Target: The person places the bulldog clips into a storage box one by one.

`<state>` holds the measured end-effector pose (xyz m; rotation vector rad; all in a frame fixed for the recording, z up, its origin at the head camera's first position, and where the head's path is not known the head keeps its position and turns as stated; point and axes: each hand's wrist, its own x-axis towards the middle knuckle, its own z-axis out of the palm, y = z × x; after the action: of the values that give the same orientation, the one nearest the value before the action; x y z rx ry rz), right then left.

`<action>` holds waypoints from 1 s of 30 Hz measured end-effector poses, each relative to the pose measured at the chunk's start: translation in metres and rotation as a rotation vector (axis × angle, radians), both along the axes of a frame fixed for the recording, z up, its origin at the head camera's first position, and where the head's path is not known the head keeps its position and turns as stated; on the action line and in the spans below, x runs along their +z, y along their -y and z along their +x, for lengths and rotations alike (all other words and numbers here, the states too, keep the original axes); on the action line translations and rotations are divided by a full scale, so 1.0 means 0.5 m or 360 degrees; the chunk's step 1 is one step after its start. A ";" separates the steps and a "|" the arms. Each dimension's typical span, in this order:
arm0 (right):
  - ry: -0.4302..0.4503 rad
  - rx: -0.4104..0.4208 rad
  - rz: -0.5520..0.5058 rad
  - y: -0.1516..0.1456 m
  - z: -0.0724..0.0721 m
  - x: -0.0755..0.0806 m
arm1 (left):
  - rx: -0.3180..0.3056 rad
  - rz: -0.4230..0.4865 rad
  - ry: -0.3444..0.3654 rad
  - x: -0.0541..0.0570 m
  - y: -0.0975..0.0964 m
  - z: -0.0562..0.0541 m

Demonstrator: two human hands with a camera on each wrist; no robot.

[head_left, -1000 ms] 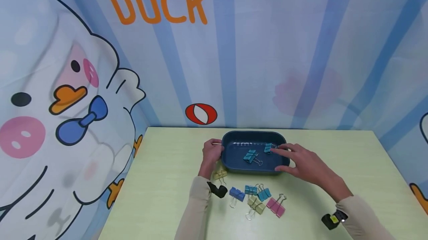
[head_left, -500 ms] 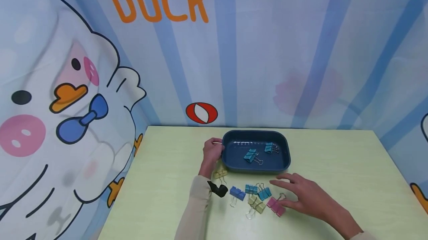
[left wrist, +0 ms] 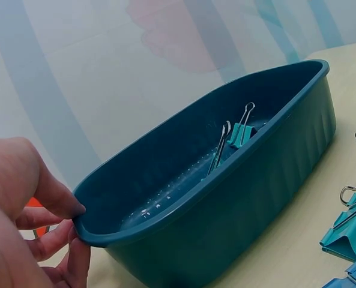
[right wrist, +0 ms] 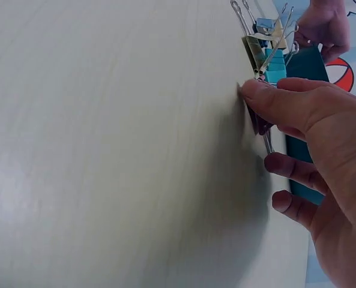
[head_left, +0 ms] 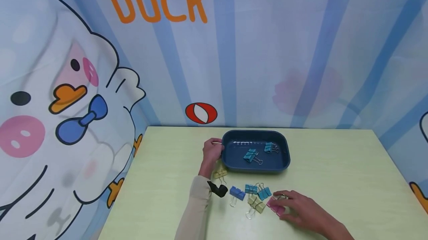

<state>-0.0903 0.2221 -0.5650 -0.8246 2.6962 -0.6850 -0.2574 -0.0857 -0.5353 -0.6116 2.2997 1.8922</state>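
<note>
My left hand (head_left: 211,151) pinches the left end of a dark blue plastic basket (head_left: 234,160), thumb and fingers on its rim (left wrist: 96,235). Two teal binder clips (head_left: 250,155) lie inside it. My right hand (head_left: 301,209) is at a pink binder clip (head_left: 276,208) on the table, partly covered by the fingers. In the right wrist view the thumb and index finger pinch this clip (right wrist: 260,123), while the other fingers stay spread. Left of it lie a yellow binder clip (head_left: 256,204), two more teal binder clips (head_left: 264,193) and a blue binder clip (head_left: 237,193).
Another yellow binder clip (head_left: 220,174) lies near my left wrist, below the basket's left corner. The pale table (head_left: 334,165) runs back to a printed cloth backdrop (head_left: 260,46). Black wrist gear (head_left: 218,189) sits on my left sleeve.
My right hand has left the basket's right side, come down toward me and closed its fingers round the pink binder clip. The left hand and the basket stay in place.
</note>
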 end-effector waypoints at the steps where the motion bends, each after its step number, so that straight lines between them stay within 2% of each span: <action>1: -0.0007 0.0006 -0.0004 0.001 -0.001 -0.002 | 0.0001 0.0003 0.0001 0.001 -0.001 0.001; 9: 0.0013 0.0032 -0.0048 0.003 -0.010 -0.016 | 0.0008 -0.0005 0.0010 0.001 -0.003 0.001; 20: -0.0134 0.0045 -0.0037 0.003 -0.003 -0.016 | 0.0008 -0.0016 -0.0020 -0.006 -0.001 -0.002; 25: -0.0262 0.0066 -0.0024 -0.002 -0.004 -0.003 | 0.0012 -0.0020 -0.0028 -0.004 -0.002 -0.001; 30: -0.0369 0.0035 0.0003 -0.009 -0.013 0.025 | 0.0013 -0.0025 -0.0039 -0.004 -0.002 0.000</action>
<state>-0.0965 0.2267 -0.5523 -0.9879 2.8856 -0.6164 -0.2574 -0.0848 -0.5372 -0.6034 2.3329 1.8976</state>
